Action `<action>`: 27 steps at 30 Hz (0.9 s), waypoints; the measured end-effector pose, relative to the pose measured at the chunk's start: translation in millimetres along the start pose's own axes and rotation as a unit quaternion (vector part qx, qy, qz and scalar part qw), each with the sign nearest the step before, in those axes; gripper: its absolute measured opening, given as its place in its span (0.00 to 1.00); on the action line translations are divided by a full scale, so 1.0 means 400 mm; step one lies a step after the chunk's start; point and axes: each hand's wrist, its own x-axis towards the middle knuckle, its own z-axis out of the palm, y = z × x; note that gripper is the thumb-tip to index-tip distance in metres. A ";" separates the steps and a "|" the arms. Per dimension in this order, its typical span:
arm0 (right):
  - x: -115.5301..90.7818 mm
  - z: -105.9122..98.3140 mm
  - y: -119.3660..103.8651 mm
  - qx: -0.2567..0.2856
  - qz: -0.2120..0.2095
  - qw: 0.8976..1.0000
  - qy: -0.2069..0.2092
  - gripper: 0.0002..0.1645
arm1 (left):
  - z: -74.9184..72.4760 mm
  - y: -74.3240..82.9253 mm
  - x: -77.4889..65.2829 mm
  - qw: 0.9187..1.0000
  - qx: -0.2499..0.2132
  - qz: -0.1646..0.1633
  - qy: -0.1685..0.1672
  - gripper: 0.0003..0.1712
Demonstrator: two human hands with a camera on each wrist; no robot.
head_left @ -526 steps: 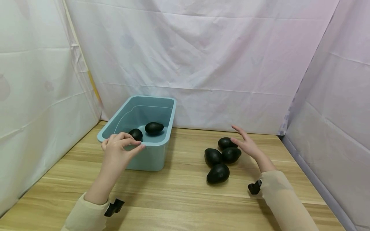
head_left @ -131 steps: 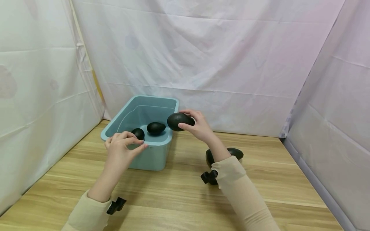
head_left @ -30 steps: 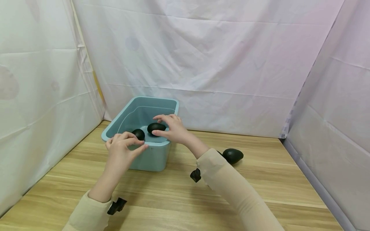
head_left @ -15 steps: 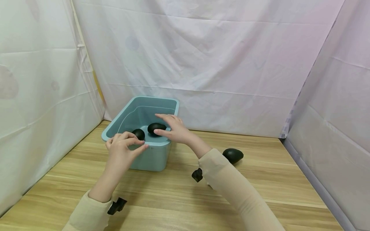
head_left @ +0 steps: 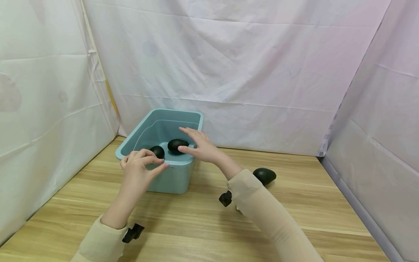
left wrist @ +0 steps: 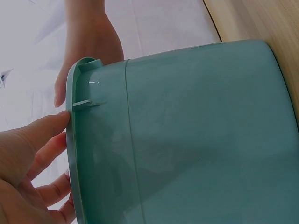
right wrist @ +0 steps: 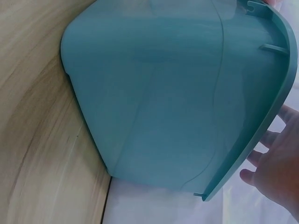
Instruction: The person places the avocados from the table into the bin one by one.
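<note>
A light blue plastic bin point(head_left: 170, 178) stands on the table. Two dark avocados show inside, one point(head_left: 157, 152) beside my left fingers and another point(head_left: 176, 145) by my right thumb. My left hand point(head_left: 135, 169) pinches the bin's front rim, fingers curled; its thumb tip touches the rim in the left wrist view. Over the right side of the bin my right hand point(head_left: 201, 147) is spread with nothing in it, near the rim. To the right, an avocado point(head_left: 265, 176) lies on the table, partly behind my right sleeve. The bin's near floor is hidden.
The wooden table point(head_left: 203, 233) extends in front of and right of the bin. White cloth sheets point(head_left: 262, 72) hang behind and at both sides. The right forearm point(head_left: 265, 207) crosses the table, covering part of it.
4.4 seconds ago my right hand held an avocado beside the bin; now it holds none. Over the last second it has spread wider and drifted slightly right. My left hand stays at the rim.
</note>
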 end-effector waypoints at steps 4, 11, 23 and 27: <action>-0.005 -0.002 0.006 0.010 0.003 1.000 -0.007 0.42 | 0.001 0.001 0.001 1.000 0.000 0.002 0.001 0.09; -0.016 -0.010 0.016 0.048 0.006 0.999 -0.004 0.43 | 0.001 0.003 0.003 1.000 0.000 0.003 0.001 0.09; -0.044 -0.012 0.049 0.138 -0.024 0.990 0.010 0.58 | -0.003 0.007 0.002 1.000 -0.002 -0.009 -0.001 0.09; -0.058 -0.018 0.054 0.148 -0.011 0.989 0.017 0.57 | -0.003 0.010 0.001 1.000 -0.003 -0.010 -0.001 0.09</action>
